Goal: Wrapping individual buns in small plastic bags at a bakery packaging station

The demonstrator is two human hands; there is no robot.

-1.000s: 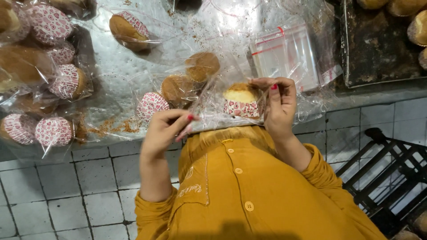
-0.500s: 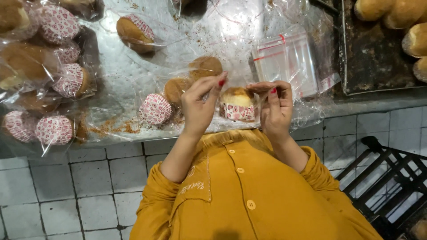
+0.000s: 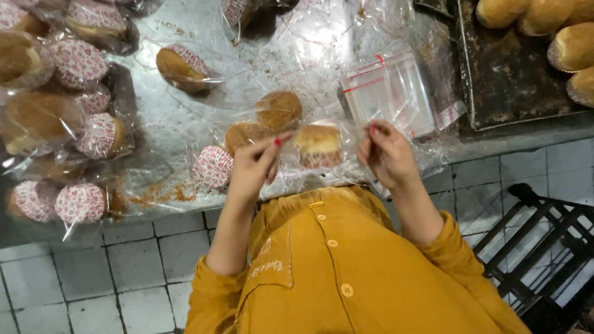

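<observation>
Clear film wraps a bun (image 3: pixel 318 145) held between both hands just above the near edge of the steel surface (image 3: pixel 297 55). Left hand (image 3: pixel 253 167) pinches the bag at nine o'clock of the bun, right hand (image 3: pixel 387 154) at three; both grips are closed on the bag, about equally near. Its long axis runs left to right. Golden top, patterned red-and-white cup. Farther, at one o'clock, lie empty bags (image 3: pixel 396 93).

Bread rolls (image 3: pixel 572 43) cropped at right edge; bagged cakes (image 3: pixel 25 59) at left
</observation>
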